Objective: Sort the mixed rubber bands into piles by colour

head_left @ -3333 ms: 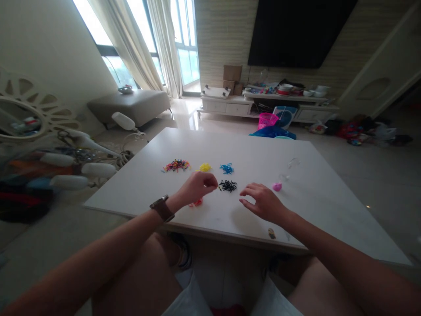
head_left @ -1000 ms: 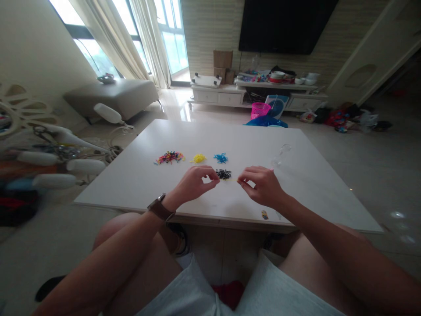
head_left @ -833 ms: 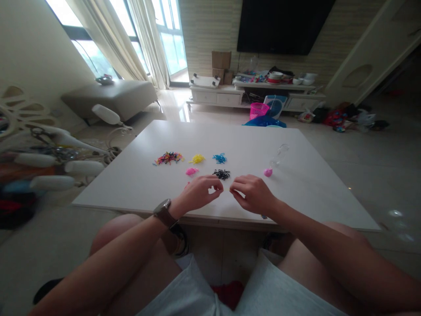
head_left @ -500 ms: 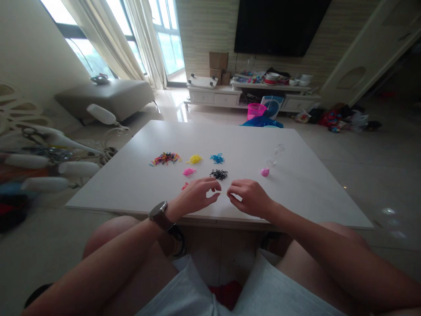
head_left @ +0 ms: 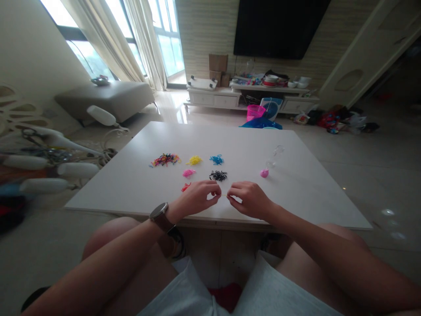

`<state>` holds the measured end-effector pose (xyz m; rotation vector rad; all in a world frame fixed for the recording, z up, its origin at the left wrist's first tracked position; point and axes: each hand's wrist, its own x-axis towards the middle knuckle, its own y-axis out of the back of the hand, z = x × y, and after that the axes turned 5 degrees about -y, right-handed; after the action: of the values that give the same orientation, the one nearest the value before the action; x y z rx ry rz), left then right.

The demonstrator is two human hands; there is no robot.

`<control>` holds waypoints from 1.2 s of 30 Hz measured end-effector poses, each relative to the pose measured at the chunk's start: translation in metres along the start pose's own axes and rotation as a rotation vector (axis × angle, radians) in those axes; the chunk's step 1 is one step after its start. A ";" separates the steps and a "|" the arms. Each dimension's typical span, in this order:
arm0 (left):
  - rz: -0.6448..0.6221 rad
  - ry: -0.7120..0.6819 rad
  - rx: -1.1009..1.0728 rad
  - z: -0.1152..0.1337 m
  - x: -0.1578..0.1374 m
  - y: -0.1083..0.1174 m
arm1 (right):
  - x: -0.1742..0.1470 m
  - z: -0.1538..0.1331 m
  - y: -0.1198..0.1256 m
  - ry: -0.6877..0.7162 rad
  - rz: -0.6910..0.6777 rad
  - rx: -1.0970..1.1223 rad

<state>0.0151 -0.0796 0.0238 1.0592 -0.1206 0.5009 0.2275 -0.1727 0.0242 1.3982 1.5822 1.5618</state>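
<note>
A thin yellow rubber band (head_left: 224, 195) is stretched between my two hands, above the near part of the white table (head_left: 250, 139). My left hand (head_left: 200, 195), with a watch at its wrist, pinches one end. The other end is pinched by my right hand (head_left: 247, 196). Just beyond my fingers lies a pile of black bands (head_left: 219, 175). Small red bands (head_left: 186, 187) are partly hidden behind my left hand. Farther out sit piles of pink bands (head_left: 188, 173), yellow bands (head_left: 194, 160), blue bands (head_left: 217, 159) and mixed-colour bands (head_left: 166, 159).
Right of the piles are a small pink object (head_left: 264, 173) and a clear plastic piece (head_left: 279, 150). A lamp with white shades (head_left: 101, 115) stands beside the table's left edge. Past the far edge are a pink basket (head_left: 255, 112) and a low white cabinet (head_left: 213, 98).
Both hands stay nearly in place. The yellow band between the fingertips shows more plainly now, and the view has shifted very slightly.
</note>
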 end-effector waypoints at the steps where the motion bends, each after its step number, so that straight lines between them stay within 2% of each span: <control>1: -0.001 -0.001 0.002 0.000 0.000 0.000 | 0.000 0.000 0.000 0.002 -0.004 0.002; 28: -0.025 -0.006 0.005 0.000 0.000 -0.001 | 0.000 -0.002 0.001 0.007 -0.029 0.010; 33: -0.015 0.005 0.022 -0.013 0.004 0.003 | 0.000 0.000 0.000 0.003 -0.025 0.003; 36: 0.036 0.059 0.067 -0.037 0.011 0.012 | 0.000 0.001 0.000 -0.003 -0.014 0.006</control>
<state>0.0145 -0.0393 0.0189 1.1079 -0.0715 0.5712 0.2285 -0.1726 0.0240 1.3887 1.5927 1.5471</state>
